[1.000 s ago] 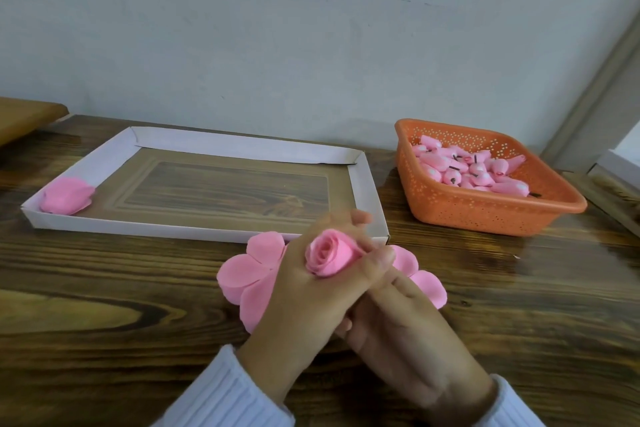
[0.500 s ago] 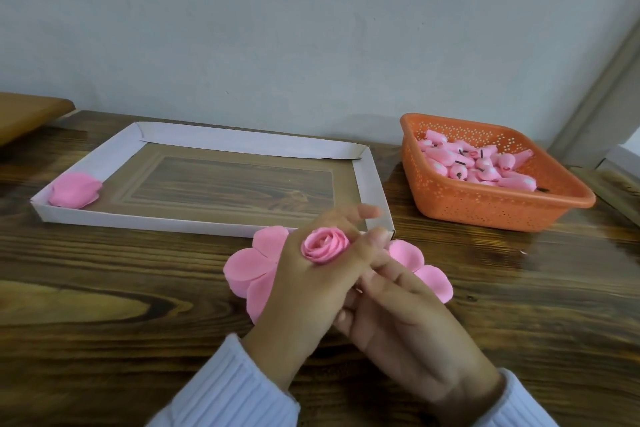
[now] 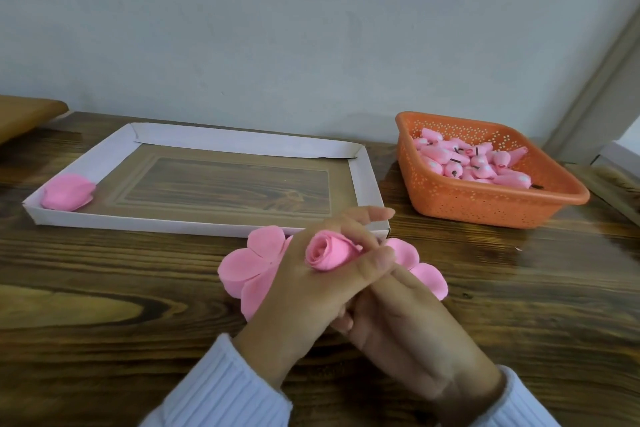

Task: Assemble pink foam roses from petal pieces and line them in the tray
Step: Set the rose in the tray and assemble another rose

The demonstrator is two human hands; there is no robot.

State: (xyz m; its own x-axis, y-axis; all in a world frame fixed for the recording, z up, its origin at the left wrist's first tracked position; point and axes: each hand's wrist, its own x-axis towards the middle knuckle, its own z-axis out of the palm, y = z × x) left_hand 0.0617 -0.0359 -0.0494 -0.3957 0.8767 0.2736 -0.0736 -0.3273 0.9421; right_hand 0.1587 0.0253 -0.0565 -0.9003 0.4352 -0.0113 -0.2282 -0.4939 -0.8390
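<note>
left hand (image 3: pixel 311 284) pinches rose bud (image 3: pixel 329 253) thumb-to-fingers right over flat petal piece (image 3: pixel 249 263) on desk (image 3: pixel 104 305), probably to seat it; right hand (image 3: pixel 405 326) tucked under left, grip hidden; tray (image 3: pixel 138 222) just beyond.

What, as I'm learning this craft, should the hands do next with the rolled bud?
Probably fold the flat pink foam petal piece up around the rolled pink foam bud. The left hand has the bud in its grip, and those petals lie spread flat beneath it, not yet wrapped.
</note>
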